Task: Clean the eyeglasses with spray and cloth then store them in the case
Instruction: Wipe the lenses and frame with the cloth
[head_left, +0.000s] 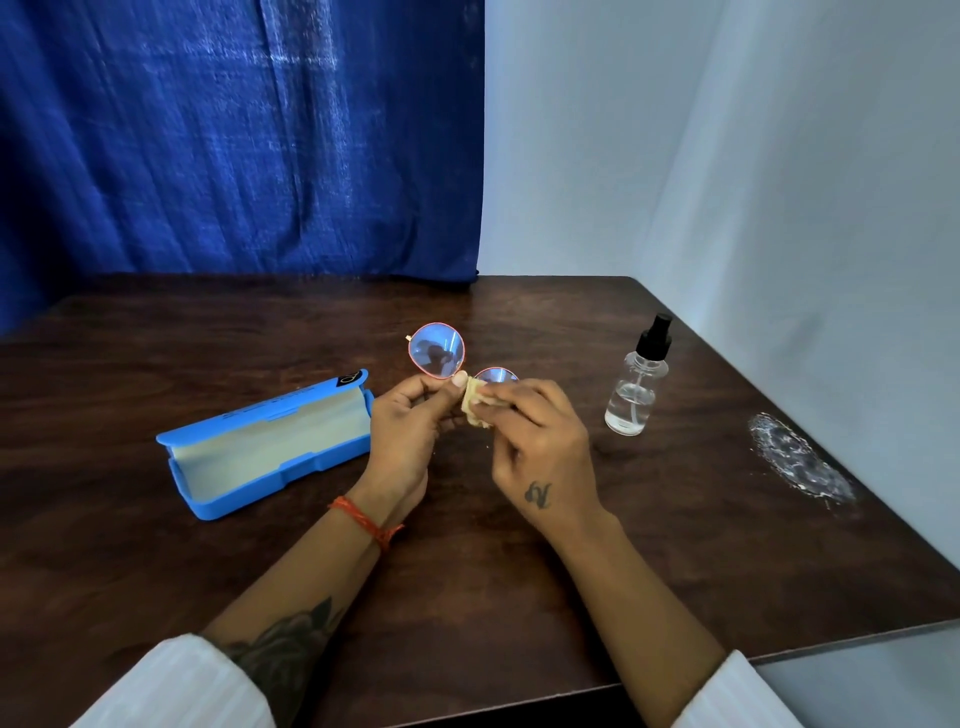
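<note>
Round eyeglasses with a thin red rim and bluish lenses are held above the table's middle. My left hand pinches them near the bridge, thumb on top. My right hand presses a small cream cloth against the right lens, which is mostly hidden behind cloth and fingers. A blue glasses case lies open on the left with its pale lining showing and nothing inside. A clear spray bottle with a black pump top stands upright to the right of my hands.
The dark wooden table has a whitish scuffed patch near its right edge. A blue curtain hangs behind the table on the left, and pale walls close in at the back and right.
</note>
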